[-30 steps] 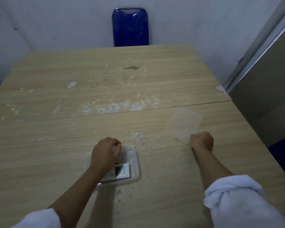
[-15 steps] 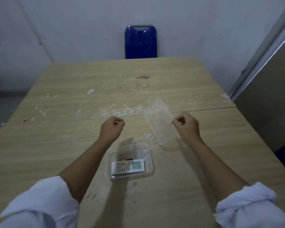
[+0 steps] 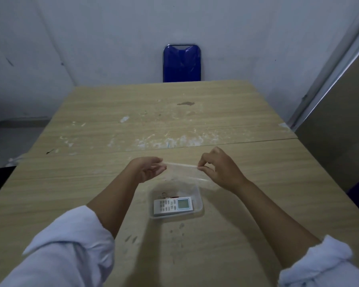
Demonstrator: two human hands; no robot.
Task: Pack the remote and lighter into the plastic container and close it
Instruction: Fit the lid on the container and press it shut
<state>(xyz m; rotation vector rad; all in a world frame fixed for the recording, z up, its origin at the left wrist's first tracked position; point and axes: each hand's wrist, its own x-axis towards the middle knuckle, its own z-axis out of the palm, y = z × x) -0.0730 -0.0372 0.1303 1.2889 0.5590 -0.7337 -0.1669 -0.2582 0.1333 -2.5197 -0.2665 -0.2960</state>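
A clear plastic container [image 3: 199, 206] sits uncovered on the wooden table [image 3: 195, 121] near its front. Inside lies a white remote [image 3: 173, 205] with a small screen, and a small dark-and-orange lighter [image 3: 170, 196] is partly hidden behind it. The clear lid [image 3: 183, 172] hangs in the air just beyond and above the container, tilted. My right hand [image 3: 220, 170] pinches the lid's right end. My left hand [image 3: 148, 169] is at its left end with fingers curled; whether it grips the lid is unclear.
A blue chair [image 3: 182, 63] stands against the wall at the table's far end. A grey panel [image 3: 340, 121] rises along the right side. The tabletop bears white scuffs and a seam across its middle.
My right hand picked the lid up from the table on the right and carried it leftward over the container. My left hand left the container and rose to the lid's left end.
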